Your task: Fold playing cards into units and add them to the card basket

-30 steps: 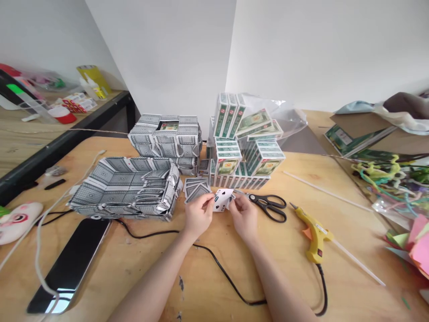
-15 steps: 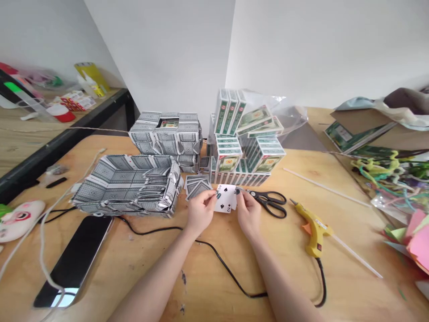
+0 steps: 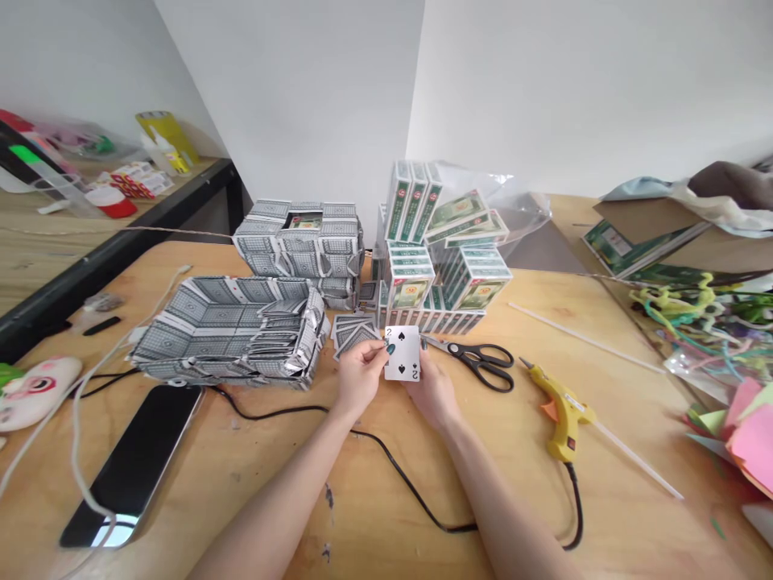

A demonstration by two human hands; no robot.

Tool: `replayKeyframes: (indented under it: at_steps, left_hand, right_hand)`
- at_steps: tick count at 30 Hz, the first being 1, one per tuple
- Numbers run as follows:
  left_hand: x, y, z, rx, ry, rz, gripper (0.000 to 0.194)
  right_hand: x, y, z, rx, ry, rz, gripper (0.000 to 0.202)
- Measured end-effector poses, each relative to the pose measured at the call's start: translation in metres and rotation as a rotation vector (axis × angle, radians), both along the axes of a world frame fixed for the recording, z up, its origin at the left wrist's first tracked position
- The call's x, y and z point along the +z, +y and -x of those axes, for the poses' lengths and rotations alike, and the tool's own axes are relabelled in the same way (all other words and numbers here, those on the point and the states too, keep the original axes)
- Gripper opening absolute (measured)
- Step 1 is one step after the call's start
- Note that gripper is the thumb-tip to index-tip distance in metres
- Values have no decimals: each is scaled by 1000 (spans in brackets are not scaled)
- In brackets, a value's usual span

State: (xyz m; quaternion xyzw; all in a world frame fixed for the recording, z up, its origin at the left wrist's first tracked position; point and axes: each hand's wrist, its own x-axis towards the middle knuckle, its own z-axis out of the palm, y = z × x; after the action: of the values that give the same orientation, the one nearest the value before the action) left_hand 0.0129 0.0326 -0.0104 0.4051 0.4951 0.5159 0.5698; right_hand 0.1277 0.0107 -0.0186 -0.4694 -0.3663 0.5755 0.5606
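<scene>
My left hand (image 3: 361, 374) pinches the left edge of a playing card (image 3: 402, 354), a two of spades facing me. At the card's right edge my right hand (image 3: 436, 390) grips it too, thumb upright along the side. Whether more cards lie behind the front one is hidden. Just beyond my left hand, loose cards (image 3: 355, 332) lie face down in a fanned pile. To the left stands an open box made of folded cards (image 3: 199, 322), with stacked folded cards (image 3: 278, 334) inside its right end. Black-handled scissors (image 3: 483, 361) rest right of my right hand.
Stacked card packs (image 3: 416, 278) stand behind my hands, beside another folded-card block (image 3: 302, 242). A yellow glue gun (image 3: 566, 411) with its black cord lies to the right. A phone (image 3: 136, 459) lies at left under a white cable. A cardboard box (image 3: 682, 217) sits far right.
My right hand has moved left, closing in on the card's right side. The second card edge that jutted out at the right now lines up behind the front card.
</scene>
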Motion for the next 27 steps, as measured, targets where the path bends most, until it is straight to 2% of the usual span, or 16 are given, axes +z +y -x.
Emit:
replayKeyframes:
  at_steps: [4,8,13,19,23,25,27]
  left_hand:
    - [-2,1,2,0,44,-42,16]
    - [2,0,1,8,71,-62,12]
    - [8,-2,1,-5,115,-85,6]
    - [4,-4,6,-27,224,-185,7]
    - [6,-6,7,-13,266,-265,5]
    - [9,-7,5,-69,148,-226,11]
    - [11,-7,2,-193,-18,-120,22]
  right_hand:
    - [-1,2,-1,44,34,112,37]
    - [-1,2,-2,16,-65,160,41]
    - [6,-1,-3,-7,-245,98,45]
    - [7,-2,0,-108,-522,42,48]
    - [8,-3,1,-16,-391,109,49]
    - [10,-3,1,43,-308,92,49]
    - [11,-4,1,96,-275,50,47]
